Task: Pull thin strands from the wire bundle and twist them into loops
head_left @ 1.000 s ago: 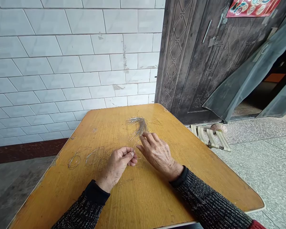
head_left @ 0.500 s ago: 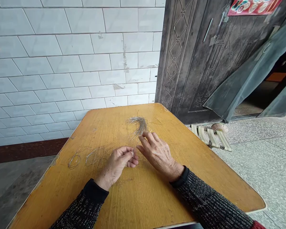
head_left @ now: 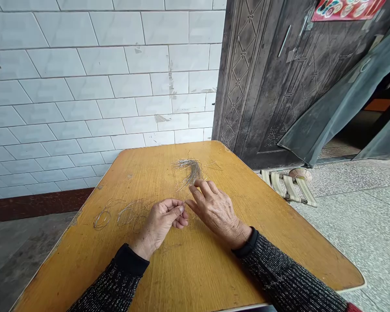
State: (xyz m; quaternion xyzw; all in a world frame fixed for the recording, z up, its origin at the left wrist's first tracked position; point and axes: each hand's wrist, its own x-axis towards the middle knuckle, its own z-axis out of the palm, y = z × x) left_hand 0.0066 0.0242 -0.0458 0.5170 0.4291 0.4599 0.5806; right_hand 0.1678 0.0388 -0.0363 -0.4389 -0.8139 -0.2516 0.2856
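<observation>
My left hand is closed in a pinch, thumb against forefinger, on a thin wire that curves out to the right of the fingertips. Close by on the right, my right hand is held with its fingers bent and the thumb apart from the forefinger, and nothing shows gripped between them. Beyond it lies a bent bundle of fine grey wires, with loose ends spreading leftward. Several loops of wire, one a coiled ring and another a thin ring, rest on the left.
The wooden table has worn edges and reaches toward a white tiled wall. A dark carved door stands behind on the right. On the floor there is a low strapped stool.
Both hands hold nearly the same pose and place. The thin wire at the left fingertips shows more clearly now, and the view has shifted very slightly.
</observation>
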